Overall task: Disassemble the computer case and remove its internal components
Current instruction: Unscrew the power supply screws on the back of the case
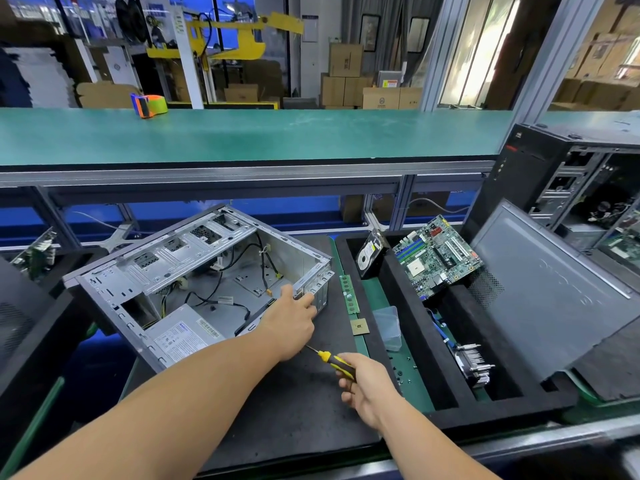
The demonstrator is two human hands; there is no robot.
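The open grey metal computer case point(194, 282) lies on its side on a dark work mat point(294, 393), tilted, with black cables and a silver power supply box point(183, 336) inside. The left hand point(289, 322) grips the case's near right corner, fingers curled over the metal edge. The right hand point(363, 382) holds a yellow-and-black-handled screwdriver point(332, 362), tip pointing toward the left wrist. Just right of the case lie a green memory stick point(349, 294) and a square gold processor chip point(359, 327). Beyond them, a black foam tray point(408, 372) holds a hard drive point(370, 258), a green motherboard point(436, 256) and a finned metal heatsink point(472, 365).
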